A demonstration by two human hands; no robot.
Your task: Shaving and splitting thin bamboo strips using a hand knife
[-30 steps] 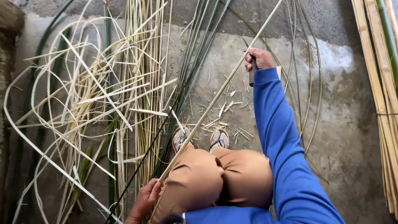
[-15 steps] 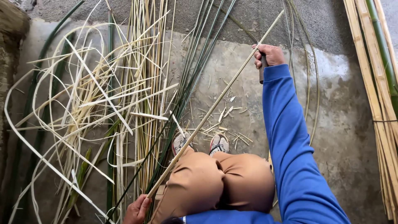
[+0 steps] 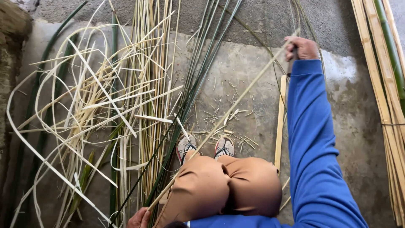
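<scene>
A long pale bamboo strip runs slantwise from the lower left to the upper right, above my knees. My right hand, at the end of a blue sleeve, is stretched far forward and closed on the strip's upper end together with a dark tool handle. My left hand sits at the bottom edge beside my left knee and grips the strip's lower end. I squat in tan trousers, my two light shoes on the concrete floor.
A tangled heap of pale bamboo slivers covers the floor on the left. Green bamboo strips fan out ahead. A bundle of thick bamboo slats lies along the right edge. A flat slat lies under my right arm. Shavings litter the floor near my shoes.
My right hand has moved farther forward and to the right along the strip. My left hand has slid lower toward the frame's bottom edge.
</scene>
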